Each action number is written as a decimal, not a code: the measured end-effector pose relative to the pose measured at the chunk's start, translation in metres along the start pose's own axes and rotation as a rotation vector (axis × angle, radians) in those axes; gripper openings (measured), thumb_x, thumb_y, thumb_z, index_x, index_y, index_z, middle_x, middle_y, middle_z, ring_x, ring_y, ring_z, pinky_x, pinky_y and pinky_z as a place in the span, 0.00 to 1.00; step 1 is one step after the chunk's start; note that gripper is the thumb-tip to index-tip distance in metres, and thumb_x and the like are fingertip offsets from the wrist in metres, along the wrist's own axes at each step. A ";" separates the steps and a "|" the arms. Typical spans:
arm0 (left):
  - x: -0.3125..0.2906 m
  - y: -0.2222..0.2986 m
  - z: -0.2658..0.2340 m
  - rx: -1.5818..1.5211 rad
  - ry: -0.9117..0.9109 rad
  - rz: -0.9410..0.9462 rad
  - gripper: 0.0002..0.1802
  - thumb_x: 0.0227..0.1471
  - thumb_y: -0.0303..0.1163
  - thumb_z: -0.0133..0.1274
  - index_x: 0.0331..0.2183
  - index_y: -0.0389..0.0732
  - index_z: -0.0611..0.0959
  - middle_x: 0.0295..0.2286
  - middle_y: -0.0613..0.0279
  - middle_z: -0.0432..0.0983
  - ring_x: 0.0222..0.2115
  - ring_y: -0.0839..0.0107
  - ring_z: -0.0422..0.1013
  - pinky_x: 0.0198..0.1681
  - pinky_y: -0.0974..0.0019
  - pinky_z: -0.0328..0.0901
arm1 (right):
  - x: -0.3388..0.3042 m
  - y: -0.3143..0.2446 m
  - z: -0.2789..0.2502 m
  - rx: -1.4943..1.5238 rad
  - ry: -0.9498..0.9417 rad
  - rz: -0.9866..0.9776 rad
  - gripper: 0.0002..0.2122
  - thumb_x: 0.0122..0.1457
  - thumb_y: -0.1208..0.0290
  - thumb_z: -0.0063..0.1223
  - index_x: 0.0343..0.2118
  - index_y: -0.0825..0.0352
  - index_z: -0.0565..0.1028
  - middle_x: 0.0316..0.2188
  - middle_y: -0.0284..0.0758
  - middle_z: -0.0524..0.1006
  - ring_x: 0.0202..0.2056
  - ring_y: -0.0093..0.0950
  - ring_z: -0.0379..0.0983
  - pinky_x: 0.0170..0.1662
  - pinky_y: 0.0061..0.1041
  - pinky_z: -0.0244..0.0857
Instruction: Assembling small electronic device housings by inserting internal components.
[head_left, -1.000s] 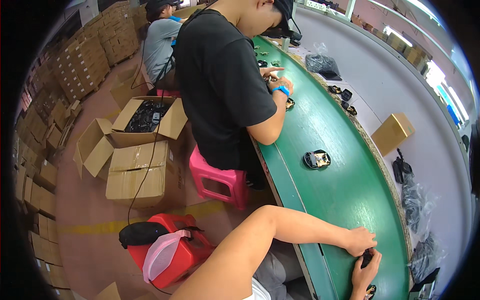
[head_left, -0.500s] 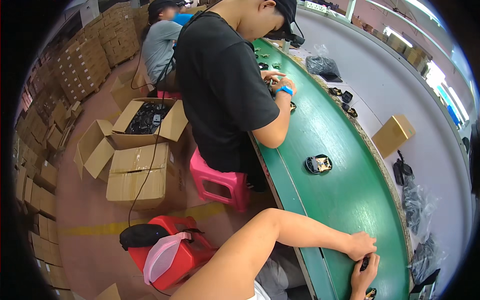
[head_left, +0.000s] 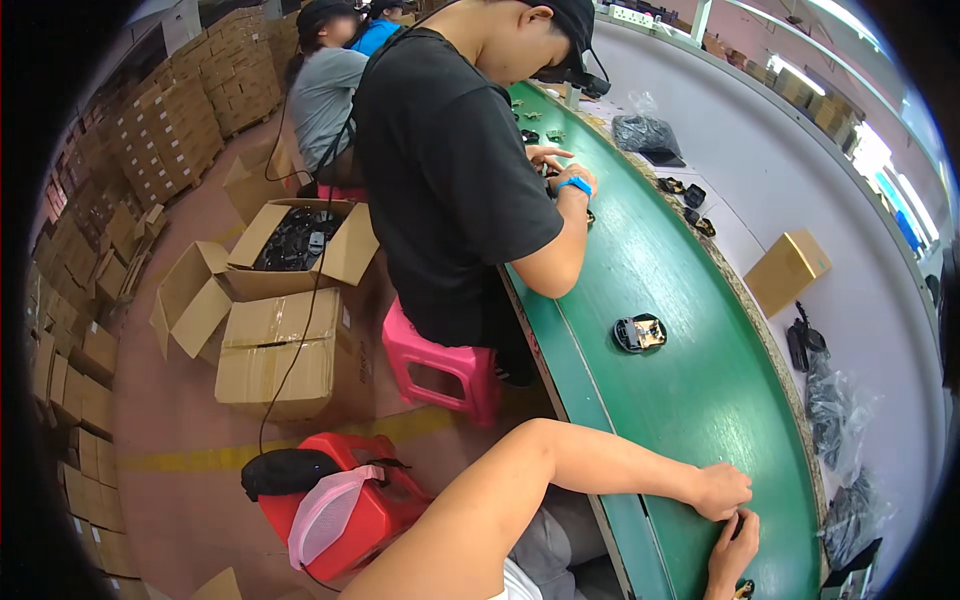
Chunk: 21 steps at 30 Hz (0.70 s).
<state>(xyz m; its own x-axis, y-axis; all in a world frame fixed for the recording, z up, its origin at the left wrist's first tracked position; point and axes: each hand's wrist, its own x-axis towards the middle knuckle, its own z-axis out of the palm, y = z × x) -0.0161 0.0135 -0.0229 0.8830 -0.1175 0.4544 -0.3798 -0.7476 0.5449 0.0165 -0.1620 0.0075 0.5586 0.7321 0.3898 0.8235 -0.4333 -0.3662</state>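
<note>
My left hand (head_left: 722,490) reaches across the green work surface (head_left: 690,400) with its fingers curled in, close above my right hand (head_left: 735,555). A small black plastic part (head_left: 740,522) shows between the two hands, gripped by the fingers of my right hand. My left fingers meet it at its far end; what they pinch is hidden. Close to my right wrist, at the lower edge, lies another part with black and gold areas (head_left: 744,588), partly cut off. Farther up the surface rests a round black housing (head_left: 640,333) with a gold-coloured inside.
A co-worker in black (head_left: 455,150) sits ahead on a pink stool (head_left: 440,370), hands over small parts. Along the right ledge are a cardboard box (head_left: 787,272) and plastic bags (head_left: 840,410). A red stool (head_left: 345,510) and cartons (head_left: 280,345) stand at left.
My hands have barely moved, though less of the black part shows between them now. Behind the co-worker, a person in blue has come more into sight.
</note>
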 end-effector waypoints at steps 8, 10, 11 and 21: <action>0.001 0.003 0.003 -0.106 0.038 -0.065 0.14 0.54 0.38 0.52 0.30 0.35 0.79 0.30 0.49 0.76 0.29 0.48 0.75 0.33 0.48 0.70 | -0.002 -0.002 -0.001 -0.161 -0.033 0.005 0.06 0.63 0.74 0.48 0.38 0.71 0.69 0.34 0.46 0.71 0.34 0.50 0.70 0.35 0.43 0.64; 0.000 0.004 0.001 -0.059 -0.014 -0.015 0.14 0.53 0.38 0.53 0.30 0.35 0.79 0.30 0.50 0.76 0.28 0.48 0.75 0.32 0.49 0.70 | -0.002 -0.001 -0.001 -0.151 -0.040 0.044 0.06 0.63 0.75 0.48 0.40 0.71 0.69 0.34 0.47 0.71 0.35 0.52 0.70 0.36 0.45 0.63; -0.001 0.006 0.001 -0.011 -0.063 0.033 0.15 0.53 0.39 0.54 0.31 0.35 0.79 0.30 0.50 0.76 0.28 0.49 0.76 0.32 0.49 0.71 | -0.002 0.001 -0.003 -0.143 -0.038 0.035 0.06 0.62 0.75 0.48 0.39 0.71 0.69 0.34 0.47 0.71 0.35 0.52 0.70 0.36 0.45 0.63; -0.006 0.013 0.011 0.248 -0.184 0.175 0.11 0.50 0.35 0.54 0.26 0.36 0.81 0.25 0.51 0.78 0.25 0.53 0.77 0.29 0.53 0.71 | -0.001 0.016 -0.009 -0.111 -0.005 0.015 0.05 0.62 0.74 0.50 0.33 0.71 0.72 0.27 0.46 0.74 0.29 0.46 0.72 0.33 0.40 0.64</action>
<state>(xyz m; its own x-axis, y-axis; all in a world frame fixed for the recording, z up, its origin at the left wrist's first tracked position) -0.0234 -0.0032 -0.0263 0.8537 -0.3568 0.3793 -0.4713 -0.8391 0.2715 0.0301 -0.1748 0.0091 0.5707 0.7276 0.3807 0.8211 -0.4996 -0.2761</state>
